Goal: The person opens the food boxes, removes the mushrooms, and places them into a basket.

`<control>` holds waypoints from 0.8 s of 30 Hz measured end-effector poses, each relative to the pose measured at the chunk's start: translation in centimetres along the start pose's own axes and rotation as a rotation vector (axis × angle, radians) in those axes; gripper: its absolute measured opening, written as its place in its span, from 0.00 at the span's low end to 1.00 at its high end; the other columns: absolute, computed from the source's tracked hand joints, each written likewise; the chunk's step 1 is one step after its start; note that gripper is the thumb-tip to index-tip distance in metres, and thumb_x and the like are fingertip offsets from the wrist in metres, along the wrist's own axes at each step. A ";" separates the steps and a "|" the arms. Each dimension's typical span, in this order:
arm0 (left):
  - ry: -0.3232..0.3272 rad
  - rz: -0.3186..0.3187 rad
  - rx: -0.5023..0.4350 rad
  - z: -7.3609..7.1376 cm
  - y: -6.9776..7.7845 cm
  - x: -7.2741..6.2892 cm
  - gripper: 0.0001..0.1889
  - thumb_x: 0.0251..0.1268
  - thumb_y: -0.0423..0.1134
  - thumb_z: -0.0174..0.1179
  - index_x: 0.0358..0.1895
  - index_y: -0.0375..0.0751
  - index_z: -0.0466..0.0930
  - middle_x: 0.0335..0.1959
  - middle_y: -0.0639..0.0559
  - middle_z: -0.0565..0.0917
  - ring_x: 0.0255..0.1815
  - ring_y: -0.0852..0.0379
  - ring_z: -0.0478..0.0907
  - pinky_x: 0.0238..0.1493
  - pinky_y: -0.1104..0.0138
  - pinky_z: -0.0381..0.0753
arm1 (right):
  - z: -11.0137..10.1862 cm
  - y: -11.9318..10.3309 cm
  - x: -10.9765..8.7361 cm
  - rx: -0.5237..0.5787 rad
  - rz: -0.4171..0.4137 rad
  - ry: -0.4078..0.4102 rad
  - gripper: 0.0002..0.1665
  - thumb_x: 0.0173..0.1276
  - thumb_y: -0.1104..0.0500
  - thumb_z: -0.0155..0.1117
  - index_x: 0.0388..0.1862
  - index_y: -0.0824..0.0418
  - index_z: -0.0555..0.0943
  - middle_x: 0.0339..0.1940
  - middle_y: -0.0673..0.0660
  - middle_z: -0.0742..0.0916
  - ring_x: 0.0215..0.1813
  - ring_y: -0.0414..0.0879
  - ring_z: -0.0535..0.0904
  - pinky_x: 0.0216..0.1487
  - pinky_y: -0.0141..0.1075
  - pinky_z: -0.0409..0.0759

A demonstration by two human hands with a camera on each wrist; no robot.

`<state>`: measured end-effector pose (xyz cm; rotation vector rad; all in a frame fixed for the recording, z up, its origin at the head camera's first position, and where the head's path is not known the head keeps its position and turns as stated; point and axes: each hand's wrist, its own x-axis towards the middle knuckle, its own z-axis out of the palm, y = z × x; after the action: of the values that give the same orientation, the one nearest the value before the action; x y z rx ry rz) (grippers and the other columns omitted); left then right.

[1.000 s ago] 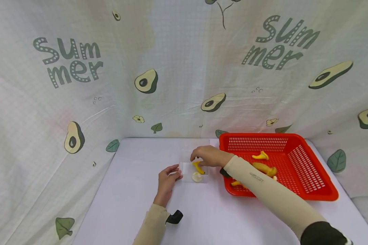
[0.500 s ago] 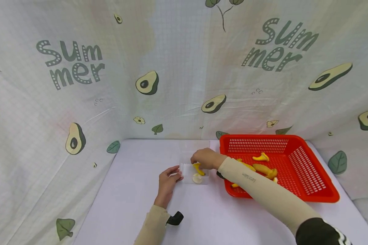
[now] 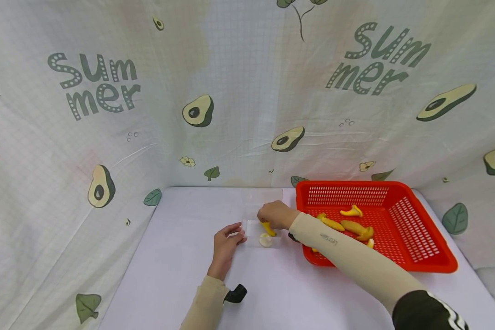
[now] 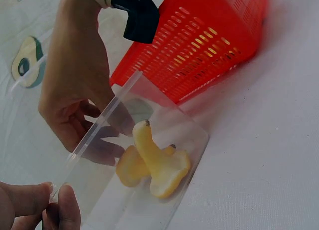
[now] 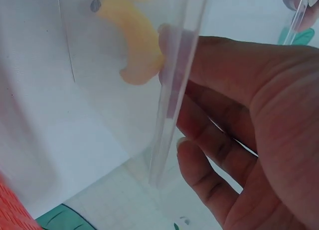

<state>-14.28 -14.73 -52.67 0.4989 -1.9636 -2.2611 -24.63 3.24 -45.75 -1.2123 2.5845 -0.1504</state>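
Observation:
A clear plastic box stands mid-table, its clear lid folded back behind it. With thumb and fingers, my left hand pinches the box's left rim. My right hand reaches over the box's far edge and holds the cap end of a yellow mushroom between its fingertips. That mushroom shows a dark stem tip in the right wrist view. Beside it inside the box lies a paler mushroom, which crosses it in the left wrist view. My right fingers partly hide the yellow one.
A red perforated basket stands close on the right, under my right forearm. Several yellow mushrooms lie in it, among them a large one and a smaller one. A printed cloth hangs behind the table.
My right hand has come down a little and its sleeve has shifted left, so it covers more of the yellow mushroom. The left hand stays at the box's rim.

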 end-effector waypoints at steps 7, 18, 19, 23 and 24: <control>-0.005 0.002 -0.001 0.0 0.0 0.0 0.22 0.66 0.18 0.63 0.63 0.17 0.77 0.44 0.43 0.80 0.34 0.61 0.83 0.40 0.70 0.91 | 0.6 -0.3 0.4 -0.062 -0.017 0.039 0.13 0.66 0.67 0.78 0.48 0.61 0.89 0.42 0.55 0.91 0.41 0.49 0.81 0.55 0.41 0.88; -0.011 0.012 -0.006 0.0 0.1 0.0 0.21 0.66 0.17 0.63 0.62 0.15 0.77 0.45 0.40 0.80 0.34 0.61 0.83 0.39 0.70 0.91 | 1.1 -0.5 0.7 -0.177 -0.043 0.072 0.08 0.66 0.64 0.78 0.43 0.59 0.89 0.36 0.53 0.89 0.37 0.48 0.80 0.46 0.37 0.87; -0.011 0.011 -0.006 0.0 0.1 0.0 0.21 0.66 0.17 0.63 0.62 0.15 0.77 0.44 0.40 0.80 0.34 0.61 0.83 0.39 0.70 0.91 | 1.2 -0.5 0.7 -0.188 -0.046 0.076 0.08 0.66 0.64 0.78 0.43 0.58 0.89 0.35 0.53 0.89 0.36 0.48 0.80 0.46 0.37 0.87; -0.004 0.001 -0.008 0.1 0.3 -0.2 0.21 0.66 0.17 0.63 0.62 0.16 0.77 0.43 0.42 0.80 0.34 0.60 0.83 0.39 0.70 0.91 | 1.6 -0.5 0.8 -0.257 -0.054 0.085 0.11 0.66 0.61 0.80 0.46 0.56 0.89 0.36 0.52 0.90 0.36 0.48 0.80 0.45 0.36 0.85; -0.001 -0.003 -0.010 0.1 0.3 -0.3 0.21 0.66 0.17 0.63 0.62 0.16 0.77 0.43 0.42 0.80 0.35 0.60 0.83 0.39 0.71 0.91 | 1.8 -0.5 0.9 -0.281 -0.057 0.091 0.12 0.65 0.60 0.80 0.46 0.55 0.89 0.36 0.52 0.90 0.36 0.48 0.80 0.45 0.36 0.86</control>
<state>-14.07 -14.62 -52.30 0.5001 -1.9528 -2.2719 -24.29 2.31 -47.54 -1.4041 2.7197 0.1549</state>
